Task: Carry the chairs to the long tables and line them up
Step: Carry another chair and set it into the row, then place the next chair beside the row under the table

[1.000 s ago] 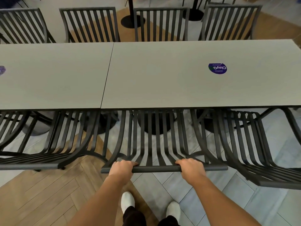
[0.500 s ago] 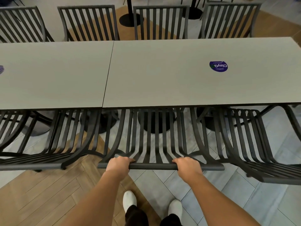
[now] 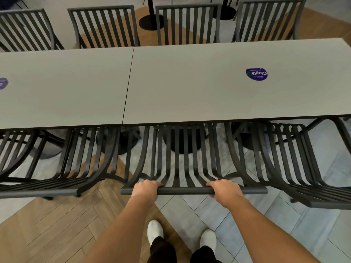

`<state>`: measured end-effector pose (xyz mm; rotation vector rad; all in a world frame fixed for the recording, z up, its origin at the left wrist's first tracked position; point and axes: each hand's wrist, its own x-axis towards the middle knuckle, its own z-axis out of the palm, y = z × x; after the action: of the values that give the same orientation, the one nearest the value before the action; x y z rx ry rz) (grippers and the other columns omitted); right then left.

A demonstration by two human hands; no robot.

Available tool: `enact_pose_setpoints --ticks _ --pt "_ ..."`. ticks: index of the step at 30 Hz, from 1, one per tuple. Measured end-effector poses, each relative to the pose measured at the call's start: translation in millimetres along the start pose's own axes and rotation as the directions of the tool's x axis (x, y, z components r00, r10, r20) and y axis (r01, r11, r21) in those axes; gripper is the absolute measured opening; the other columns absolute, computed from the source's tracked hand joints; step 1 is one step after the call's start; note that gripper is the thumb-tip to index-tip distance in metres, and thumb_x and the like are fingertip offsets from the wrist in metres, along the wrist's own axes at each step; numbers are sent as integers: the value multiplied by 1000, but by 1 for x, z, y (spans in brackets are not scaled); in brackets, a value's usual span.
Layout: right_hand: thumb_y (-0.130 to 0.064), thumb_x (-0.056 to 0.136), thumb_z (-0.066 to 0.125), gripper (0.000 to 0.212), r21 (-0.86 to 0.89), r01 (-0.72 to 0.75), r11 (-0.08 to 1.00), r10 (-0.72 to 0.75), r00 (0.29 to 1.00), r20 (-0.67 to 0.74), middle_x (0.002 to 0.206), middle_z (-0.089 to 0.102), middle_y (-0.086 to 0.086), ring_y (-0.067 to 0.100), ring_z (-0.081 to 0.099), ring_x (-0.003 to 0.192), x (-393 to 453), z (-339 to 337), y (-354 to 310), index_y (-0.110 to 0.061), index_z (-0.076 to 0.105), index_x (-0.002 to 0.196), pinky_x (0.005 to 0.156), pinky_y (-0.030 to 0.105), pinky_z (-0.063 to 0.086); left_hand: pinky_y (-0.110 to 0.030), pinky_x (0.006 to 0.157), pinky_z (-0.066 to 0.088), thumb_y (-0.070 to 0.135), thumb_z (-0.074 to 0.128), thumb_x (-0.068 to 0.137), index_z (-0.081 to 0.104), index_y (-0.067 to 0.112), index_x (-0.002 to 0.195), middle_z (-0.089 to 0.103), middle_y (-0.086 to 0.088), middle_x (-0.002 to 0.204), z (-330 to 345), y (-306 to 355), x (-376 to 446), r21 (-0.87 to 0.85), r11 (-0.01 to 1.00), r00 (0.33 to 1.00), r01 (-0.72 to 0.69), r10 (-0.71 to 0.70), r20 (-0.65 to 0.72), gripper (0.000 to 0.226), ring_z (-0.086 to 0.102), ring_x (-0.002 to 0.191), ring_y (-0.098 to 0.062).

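Note:
A black slatted metal chair stands in front of me, its seat tucked under the near edge of the long grey table. My left hand grips the chair's top rail toward its left end. My right hand grips the same rail toward its right end. A second grey table butts against the first on the left. Matching chairs sit tucked in on either side: one to the left and one to the right.
Several more black slatted chairs line the far side of the tables. A purple round sticker lies on the right table. Black pedestal bases stand under the tables. My white shoes are on the wood-and-tile floor.
The chair has slid slightly further under the table with both hands still on its top rail. My view has shifted forward a little.

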<state>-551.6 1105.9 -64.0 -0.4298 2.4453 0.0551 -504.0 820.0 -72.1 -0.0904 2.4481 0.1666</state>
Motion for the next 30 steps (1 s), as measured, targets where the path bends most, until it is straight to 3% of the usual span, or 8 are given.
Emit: enact_pose_setpoints --ticks 3,6,9,11,15,19,23,30 --pt "-46 93 69 51 148 -11 989 -5 994 108 116 63 -2 20 60 109 -2 -9 2 -35 55 141 92 35 50 -36 100 52 36 60 101 50 39 147 66 5 112 -6 -2 -1 -61 998 997 -23 27 66 48 64 100 -14" --pt "-64 81 73 71 328 -53 943 6 990 144 116 63 -5 17 59 107 -13 -16 9 -34 54 142 94 35 52 -40 109 46 54 68 92 46 34 150 64 5 125 -14 4 -8 -188 982 991 3 23 135 65 60 116 -17" --pt "-82 79 59 73 370 -65 927 33 995 92 112 65 -7 14 60 104 -30 -23 21 -34 60 133 92 35 53 -41 106 50 69 64 87 38 34 155 61 1 138 -23 26 -15 -282 959 990 -17 57 133 81 60 123 -20" --pt "-80 87 49 68 384 -73 920 68 997 28 114 69 -6 14 62 104 -43 -27 35 -32 62 132 90 33 52 -41 100 54 79 53 86 38 35 155 62 1 137 -29 51 -15 -292 956 994 -37 64 84 82 65 115 -19" --pt "-65 99 43 49 419 -120 900 161 985 -63 103 69 -5 14 63 90 -69 -31 76 -28 65 123 81 33 54 -36 90 58 62 48 100 43 31 152 58 -3 141 -48 123 -15 -228 963 989 -144 147 -5 61 69 103 -20" --pt "-54 103 46 36 443 -199 874 264 961 -88 100 69 -3 16 65 88 -95 -29 131 -28 66 118 77 33 55 -36 96 53 48 45 106 56 24 143 65 -3 128 -61 197 -22 -183 937 955 -297 289 -69 46 64 108 -19" --pt "-50 103 47 35 461 -300 835 374 925 -74 104 71 0 20 65 94 -119 -22 186 -23 67 117 85 39 55 -39 94 54 44 43 107 61 22 136 68 -1 122 -64 255 -23 -135 904 914 -406 404 -40 41 64 105 -21" --pt "-45 103 50 28 522 -429 737 533 844 -60 99 71 -1 20 65 93 -143 -25 242 -24 67 111 84 39 56 -37 85 54 38 42 107 65 20 126 71 -4 113 -72 310 4 -69 847 847 -527 530 48 35 65 97 -22"
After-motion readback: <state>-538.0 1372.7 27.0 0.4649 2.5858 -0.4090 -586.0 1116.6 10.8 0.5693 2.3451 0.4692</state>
